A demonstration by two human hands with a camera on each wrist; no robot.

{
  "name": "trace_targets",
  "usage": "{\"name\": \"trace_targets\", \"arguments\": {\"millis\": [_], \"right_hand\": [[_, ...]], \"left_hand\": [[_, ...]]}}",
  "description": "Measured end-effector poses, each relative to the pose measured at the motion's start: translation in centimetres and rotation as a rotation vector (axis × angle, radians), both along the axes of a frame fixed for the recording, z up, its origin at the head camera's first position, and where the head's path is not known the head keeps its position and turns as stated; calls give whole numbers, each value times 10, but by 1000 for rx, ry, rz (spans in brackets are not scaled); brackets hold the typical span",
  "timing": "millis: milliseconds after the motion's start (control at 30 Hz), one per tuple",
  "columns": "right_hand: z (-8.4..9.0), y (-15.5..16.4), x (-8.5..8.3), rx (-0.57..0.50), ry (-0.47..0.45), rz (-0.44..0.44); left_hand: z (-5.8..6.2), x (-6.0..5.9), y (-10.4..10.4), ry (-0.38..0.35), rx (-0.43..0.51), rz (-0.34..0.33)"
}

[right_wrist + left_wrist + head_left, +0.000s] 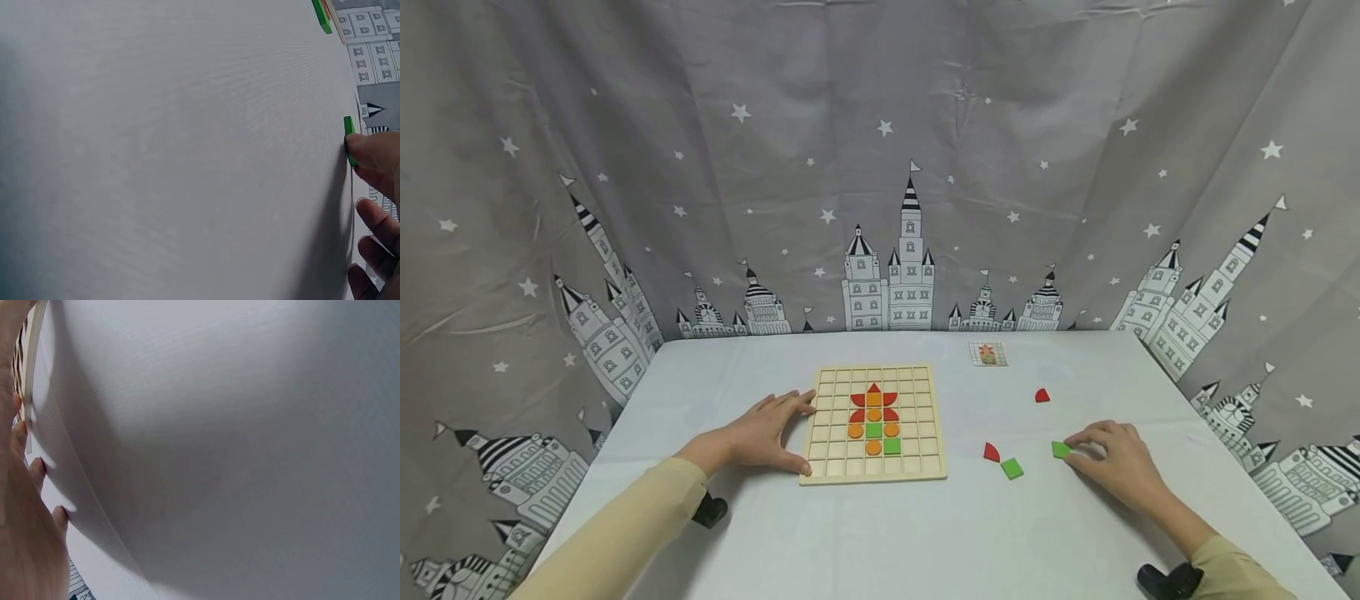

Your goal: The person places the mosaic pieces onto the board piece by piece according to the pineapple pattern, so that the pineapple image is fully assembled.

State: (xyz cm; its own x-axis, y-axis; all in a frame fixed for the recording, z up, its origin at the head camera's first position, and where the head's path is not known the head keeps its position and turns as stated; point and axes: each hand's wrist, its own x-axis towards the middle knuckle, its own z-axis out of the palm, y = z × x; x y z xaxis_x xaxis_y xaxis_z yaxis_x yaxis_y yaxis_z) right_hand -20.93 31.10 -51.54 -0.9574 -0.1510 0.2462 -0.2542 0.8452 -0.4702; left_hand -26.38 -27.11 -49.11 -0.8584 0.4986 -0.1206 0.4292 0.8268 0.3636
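Note:
A pale wooden grid board (919, 462) lies left of the table's middle. On it several red, orange and green pieces form a figure, with a red triangle (874, 388) on top. My left hand (756, 435) rests along the board's left edge, thumb near the bottom corner and fingers spread toward the upper side. At the right, my right hand (1112, 460) pinches a green square tile (1059, 450) between thumb and fingers; the right wrist view shows this tile (349, 125) on edge, its other fingers held apart.
Between board and right hand lie another green square tile (1012, 468) and a red quarter-circle piece (991, 452). A second red quarter-circle (1042, 396) sits farther back. A small pattern card (988, 354) lies near the far edge of the white table (880, 542); a grey curtain (880, 83) hangs behind.

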Motion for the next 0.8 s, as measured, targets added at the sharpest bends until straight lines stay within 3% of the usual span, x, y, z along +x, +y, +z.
{"name": "trace_targets", "arguments": {"millis": [200,433,800], "right_hand": [[-2,2,-1,-40,-51,-7],[-4,4,-4,-51,-46,1],[-1,-6,-11,7,72,52]], "left_hand": [[-1,0,0,2,-3,0],[-1,-1,0,5,2,-4],[-2,-2,0,-2,-9,13]]}}
